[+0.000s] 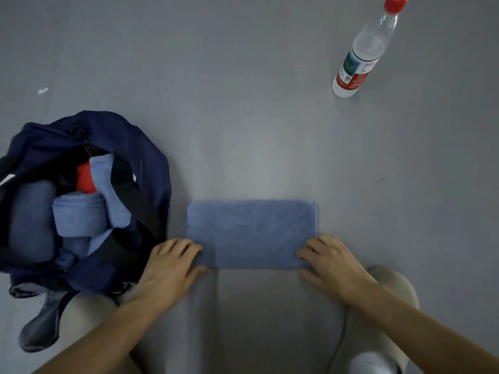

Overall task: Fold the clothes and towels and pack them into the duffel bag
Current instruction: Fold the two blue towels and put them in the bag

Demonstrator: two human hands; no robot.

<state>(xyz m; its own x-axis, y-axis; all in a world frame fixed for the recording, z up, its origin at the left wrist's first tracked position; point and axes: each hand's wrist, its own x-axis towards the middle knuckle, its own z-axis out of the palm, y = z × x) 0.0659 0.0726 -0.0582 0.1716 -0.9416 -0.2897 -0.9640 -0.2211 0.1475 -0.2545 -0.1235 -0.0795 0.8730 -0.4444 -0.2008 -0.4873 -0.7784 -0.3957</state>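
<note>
head | blue towel point(251, 233) lies folded flat on the grey floor point(243, 103), just right of the duffel bag point(151, 163) | left hand point(170, 263) pinches its near-left corner, fingers on top, thumb at the edge | right hand point(332, 263) pinches the near-right corner likewise | bag gapes open, rolled blue towels point(78, 211) and a red piece point(85, 176) inside | water bottle point(361, 55) far right, well apart

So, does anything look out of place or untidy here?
Nothing is spilled or damaged. The blue towel lies squarely folded. Only a denim piece looks odd: it is crumpled and sticks out from under the duffel bag.
</note>
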